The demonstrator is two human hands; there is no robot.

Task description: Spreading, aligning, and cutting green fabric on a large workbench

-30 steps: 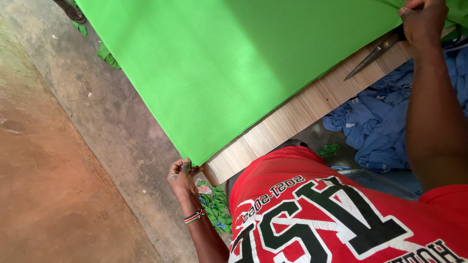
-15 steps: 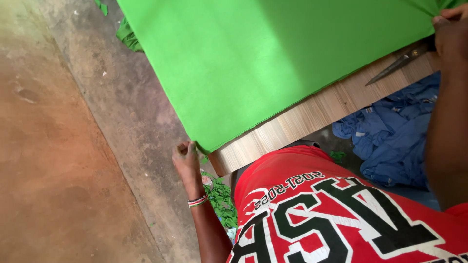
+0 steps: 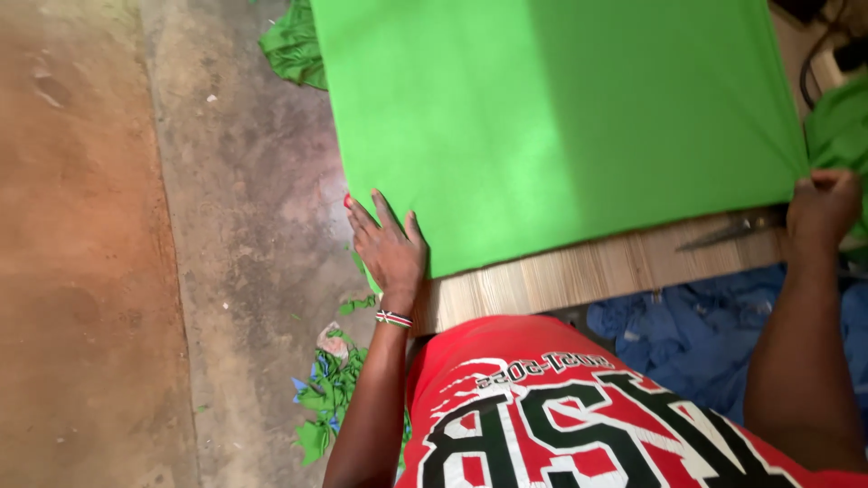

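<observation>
A large sheet of bright green fabric (image 3: 551,117) lies flat over a wooden table (image 3: 588,271). My left hand (image 3: 389,246) rests with fingers spread at the fabric's near left corner, its fingertips against the edge. At the near right corner my right hand (image 3: 821,210) pinches the fabric, which bunches there. A pair of scissors (image 3: 728,232) lies on the bare wood just left of my right hand.
Green fabric scraps (image 3: 327,393) lie on the concrete floor (image 3: 244,181) beside the table, and more green cloth (image 3: 294,45) hangs at the far left edge. A heap of blue fabric (image 3: 696,334) sits under the table. Cables (image 3: 827,54) lie at the far right.
My left hand has come up from below the table edge to the fabric's near left corner. The view has swung, so the fabric sits squarer and my right hand appears lower.
</observation>
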